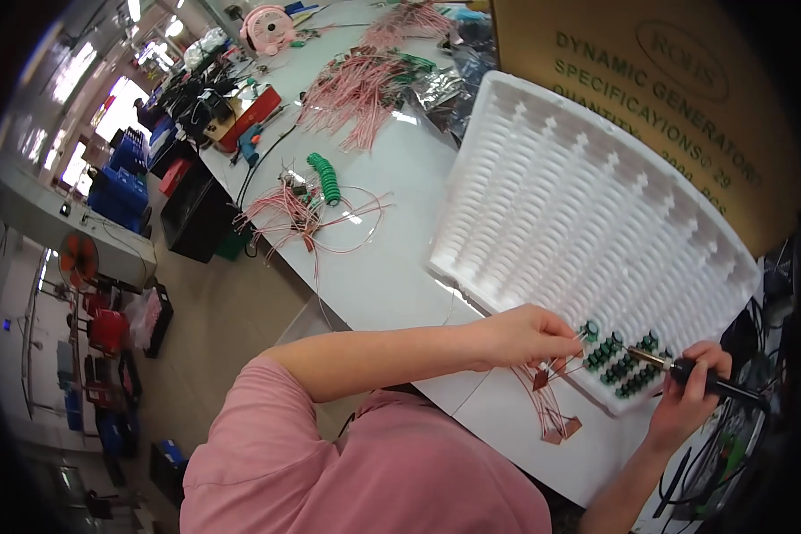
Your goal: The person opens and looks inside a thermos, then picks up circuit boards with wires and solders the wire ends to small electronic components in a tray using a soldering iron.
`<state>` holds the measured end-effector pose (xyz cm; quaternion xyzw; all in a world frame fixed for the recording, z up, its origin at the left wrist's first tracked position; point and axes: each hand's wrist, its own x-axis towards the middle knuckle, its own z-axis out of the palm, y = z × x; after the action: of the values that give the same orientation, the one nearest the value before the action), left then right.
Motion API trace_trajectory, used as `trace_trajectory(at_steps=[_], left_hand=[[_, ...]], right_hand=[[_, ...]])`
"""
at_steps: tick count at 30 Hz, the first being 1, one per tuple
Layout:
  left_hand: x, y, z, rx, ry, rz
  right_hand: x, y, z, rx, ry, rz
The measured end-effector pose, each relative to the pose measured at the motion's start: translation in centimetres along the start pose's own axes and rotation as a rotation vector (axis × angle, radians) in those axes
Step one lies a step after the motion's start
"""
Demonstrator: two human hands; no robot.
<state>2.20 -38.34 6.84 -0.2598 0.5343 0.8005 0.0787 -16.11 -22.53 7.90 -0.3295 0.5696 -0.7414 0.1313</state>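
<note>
My left hand (538, 338) is closed in a pinch at the near edge of a white foam tray (587, 222). Thin red and white wires (536, 400) run from its fingertips, with small copper-coloured plates (561, 431) at their ends. Several small green coil-like parts (630, 369) sit in rows in the tray's near corner. My right hand (692, 387) grips a soldering iron (712, 383) by its black handle. The iron's metal tip points left, over the green parts; whether it touches one is too small to tell.
A large cardboard box (650, 98) stands behind the tray. Left on the table lie a tangle of wired parts (303, 214), a green coiled strip (325, 178) and a heap of red-white wires (356, 93). A pink fan (269, 28) stands farther back. Dark cables (756, 338) hang at right.
</note>
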Motion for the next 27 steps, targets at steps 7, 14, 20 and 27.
trace_trajectory(at_steps=[7,14,20,27], left_hand=[[-1.3,-0.6,-1.9,-0.012,-0.157,0.091],[-4.3,-0.5,-2.6,0.144,-0.301,0.260],[-15.9,2.7,-7.0,0.309,0.132,0.035],[-19.6,-1.8,-18.6,0.805,1.036,0.204]], right_hand=[[-0.3,-0.7,1.5,0.022,0.051,0.027],[-1.3,-0.8,2.3,-0.027,0.047,0.055],[-0.4,0.6,-0.7,-0.041,-0.009,0.049],[-0.2,1.1,-0.5,-0.088,-0.026,-0.005]])
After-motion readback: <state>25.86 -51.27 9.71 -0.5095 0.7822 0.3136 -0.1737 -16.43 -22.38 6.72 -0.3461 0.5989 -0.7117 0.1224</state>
